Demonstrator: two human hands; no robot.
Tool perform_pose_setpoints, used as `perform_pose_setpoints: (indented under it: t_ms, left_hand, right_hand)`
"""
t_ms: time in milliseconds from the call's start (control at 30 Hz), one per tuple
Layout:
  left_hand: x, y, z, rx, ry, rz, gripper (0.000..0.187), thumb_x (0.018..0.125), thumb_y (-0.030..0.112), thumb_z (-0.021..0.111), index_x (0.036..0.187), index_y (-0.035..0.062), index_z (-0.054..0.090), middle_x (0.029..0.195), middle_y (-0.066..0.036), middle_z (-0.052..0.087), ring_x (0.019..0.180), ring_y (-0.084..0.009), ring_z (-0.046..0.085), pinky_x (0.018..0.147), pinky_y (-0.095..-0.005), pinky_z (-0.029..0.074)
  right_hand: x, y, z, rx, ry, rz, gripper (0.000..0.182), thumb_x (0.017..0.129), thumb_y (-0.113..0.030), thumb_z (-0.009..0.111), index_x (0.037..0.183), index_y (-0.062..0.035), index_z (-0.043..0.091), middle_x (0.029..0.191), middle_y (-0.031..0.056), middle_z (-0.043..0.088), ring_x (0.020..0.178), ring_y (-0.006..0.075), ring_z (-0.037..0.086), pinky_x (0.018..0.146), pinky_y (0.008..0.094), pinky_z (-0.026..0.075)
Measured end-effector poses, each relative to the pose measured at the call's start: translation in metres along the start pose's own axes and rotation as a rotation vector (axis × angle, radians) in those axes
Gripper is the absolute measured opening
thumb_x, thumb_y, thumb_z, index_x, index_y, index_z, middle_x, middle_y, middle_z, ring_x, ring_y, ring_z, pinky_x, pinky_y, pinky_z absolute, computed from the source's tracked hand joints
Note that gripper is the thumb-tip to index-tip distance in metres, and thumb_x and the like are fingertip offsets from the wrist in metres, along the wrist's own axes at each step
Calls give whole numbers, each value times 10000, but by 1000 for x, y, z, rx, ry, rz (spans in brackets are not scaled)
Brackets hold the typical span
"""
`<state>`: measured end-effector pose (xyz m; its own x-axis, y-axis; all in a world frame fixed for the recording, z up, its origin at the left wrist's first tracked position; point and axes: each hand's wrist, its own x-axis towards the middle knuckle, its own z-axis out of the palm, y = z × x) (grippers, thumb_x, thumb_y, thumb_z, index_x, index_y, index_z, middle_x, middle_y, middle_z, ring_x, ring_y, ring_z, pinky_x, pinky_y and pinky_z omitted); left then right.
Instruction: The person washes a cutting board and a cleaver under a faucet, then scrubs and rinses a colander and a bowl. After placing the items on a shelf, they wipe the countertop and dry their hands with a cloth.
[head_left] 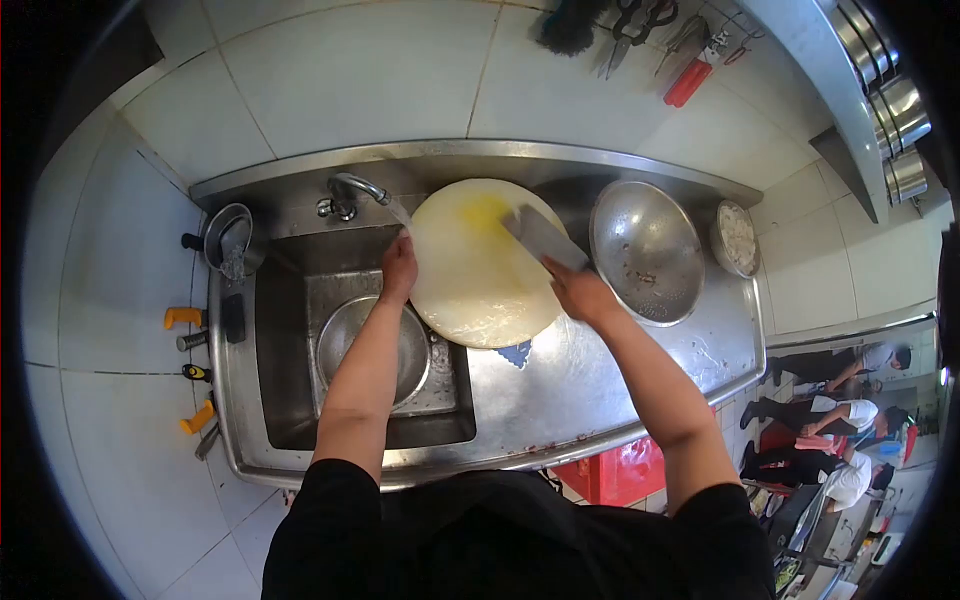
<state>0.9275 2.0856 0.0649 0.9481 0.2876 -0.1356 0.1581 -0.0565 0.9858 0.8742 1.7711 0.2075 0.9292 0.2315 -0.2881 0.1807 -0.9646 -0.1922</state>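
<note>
A thick round cutting board (480,290), pale and wet with a yellow stain near its top, leans tilted at the back of the counter. My left hand (399,268) grips its left edge, close under the running faucet (352,192). A cleaver (543,238) is in my right hand (580,289), fingers closed round its handle. Its broad blade, smeared by motion, lies over the upper right of the board. A patterned blue cloth (515,353) shows from under the board's lower edge.
The sink (290,400) on the left holds a metal colander (348,330). Right of the board stand a large perforated bowl (645,235) and a smaller bowl of white food (738,240). A pot (232,232) sits at the left. Several people work at the far right.
</note>
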Motion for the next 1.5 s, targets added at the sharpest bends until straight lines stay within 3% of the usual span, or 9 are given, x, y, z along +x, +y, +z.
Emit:
perform_pose_setpoints:
  t_ms: [167, 233, 333, 467, 567, 633, 800, 1100, 1500]
  left_hand:
    - [11, -22, 1, -46, -65, 94, 483, 983, 405, 359, 1103, -5, 585, 1028, -168, 643, 972, -275, 606, 846, -351, 440]
    - [8, -18, 2, 22, -10, 77, 460, 982, 397, 363, 1111, 17, 588, 1024, -163, 647, 970, -274, 612, 843, -353, 443]
    - [2, -4, -1, 144, -34, 90, 419, 981, 336, 402, 1173, 2, 565, 1083, -126, 637, 1009, -202, 590, 869, -323, 433]
    - [11, -20, 3, 5, -52, 99, 407, 976, 324, 413, 1178, 2, 561, 1086, -126, 637, 1009, -200, 592, 871, -321, 433]
    - [14, -25, 5, 23, -51, 138, 407, 972, 321, 423, 1190, 4, 553, 1090, -127, 637, 1011, -203, 593, 873, -320, 432]
    - [14, -24, 5, -15, -50, 153, 375, 953, 310, 422, 1152, 30, 574, 1068, -172, 637, 1025, -310, 599, 865, -360, 445]
    - [12, -8, 2, 109, -21, 161, 373, 955, 295, 419, 1158, 20, 568, 1057, -168, 639, 1013, -310, 601, 869, -360, 443]
    - [18, -25, 9, 6, -43, 127, 404, 954, 320, 405, 1161, 14, 568, 1119, -190, 614, 1077, -336, 567, 893, -377, 435]
    - [5, -9, 3, 6, -41, 185, 422, 953, 333, 417, 1198, 16, 547, 1151, -192, 601, 1094, -333, 562, 920, -374, 428]
  right_hand:
    - [38, -35, -11, 95, -42, 109, 478, 923, -276, 409, 1397, -255, 346, 1087, 233, 595, 982, 397, 588, 881, 473, 456]
    - [14, -27, -1, 64, 32, 64, 481, 925, -273, 407, 1401, -246, 338, 1041, 247, 607, 939, 410, 596, 847, 486, 465]
    - [-66, -22, -3, -6, -107, 195, 505, 925, -261, 416, 1416, -232, 302, 914, 257, 628, 845, 417, 610, 783, 516, 469]
    - [-132, -19, 5, 13, -138, 288, 540, 913, -234, 443, 1426, -217, 276, 857, 252, 635, 809, 417, 615, 762, 536, 462]
    - [-95, -19, 3, -19, -141, 280, 535, 911, -230, 448, 1420, -194, 287, 898, 259, 631, 838, 421, 611, 773, 535, 459]
    - [-42, -4, 16, 7, 0, 157, 522, 913, -227, 439, 1412, -173, 297, 950, 267, 622, 870, 427, 605, 790, 523, 460]
    - [43, -12, 4, 108, 134, 109, 512, 902, -226, 435, 1398, -170, 322, 991, 276, 610, 884, 434, 599, 805, 508, 464]
    - [-138, -23, 13, 70, -88, 238, 522, 899, -238, 467, 1397, -197, 317, 993, 267, 615, 879, 437, 601, 806, 530, 459]
    - [55, -46, -6, 110, 31, 180, 451, 901, -226, 417, 1340, -123, 379, 1053, 295, 589, 967, 439, 579, 857, 506, 443]
